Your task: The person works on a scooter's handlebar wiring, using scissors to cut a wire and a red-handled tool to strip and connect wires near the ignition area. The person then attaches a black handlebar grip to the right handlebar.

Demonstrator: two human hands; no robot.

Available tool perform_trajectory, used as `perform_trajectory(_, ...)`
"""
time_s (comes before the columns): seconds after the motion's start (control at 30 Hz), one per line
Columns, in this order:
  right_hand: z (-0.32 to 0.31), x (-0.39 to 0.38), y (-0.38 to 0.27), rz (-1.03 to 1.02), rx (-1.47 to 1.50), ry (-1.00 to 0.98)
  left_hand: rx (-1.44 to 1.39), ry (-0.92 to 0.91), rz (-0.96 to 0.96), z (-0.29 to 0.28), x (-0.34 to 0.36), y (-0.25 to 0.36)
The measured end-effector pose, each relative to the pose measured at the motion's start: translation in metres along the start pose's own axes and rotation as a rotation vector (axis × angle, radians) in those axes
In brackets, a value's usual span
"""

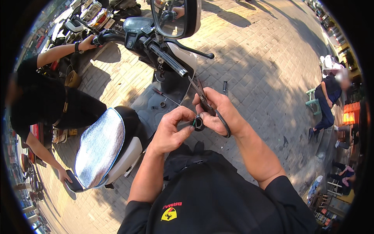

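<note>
My left hand is closed in a pinch at a thin green wire, which meets a small black ring-shaped part. My right hand grips a pair of dark scissors, blades pointing up and away from me; one black handle loop shows below the fingers. Its fingertips also touch the black part. Just beyond the blades ends the scooter's bare metal handlebar tube, with a brake lever beside it. On the footboard lie a screwdriver and a small dark ring.
A person in black stands at left, one hand on the far handlebar grip, the other holding a dark flat object. A silver cover lies over the seat. A mirror rises ahead. A dark cylinder lies on the paving. People sit at right.
</note>
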State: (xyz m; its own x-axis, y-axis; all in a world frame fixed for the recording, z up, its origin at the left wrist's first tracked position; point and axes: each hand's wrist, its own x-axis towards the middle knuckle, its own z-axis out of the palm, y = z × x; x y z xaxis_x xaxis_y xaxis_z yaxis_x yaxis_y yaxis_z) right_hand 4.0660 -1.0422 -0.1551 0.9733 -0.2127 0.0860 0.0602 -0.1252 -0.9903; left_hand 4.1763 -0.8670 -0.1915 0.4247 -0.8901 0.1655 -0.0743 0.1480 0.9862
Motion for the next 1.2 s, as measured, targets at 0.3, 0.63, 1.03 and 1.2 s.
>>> perform_trajectory(0.3, 0.008, -0.008, 0.015, 0.143, -0.013, 0.15, 0.279, 0.216, -0.119, 0.015, -0.004, -0.004)
perform_trajectory(0.63, 0.02, -0.011, 0.023, 0.37, 0.514, 0.043, 0.582, 0.338, 0.173, 0.017, 0.0, -0.011)
perform_trajectory(1.03, 0.036, -0.015, 0.03, 0.197, 0.194, 0.118, -0.162, 0.189, -0.237, 0.01, -0.008, -0.021)
perform_trajectory(1.2, 0.047, -0.016, 0.038, 0.099, 0.085, 0.188, 0.127, 0.419, -0.195, 0.028, -0.011, -0.024)
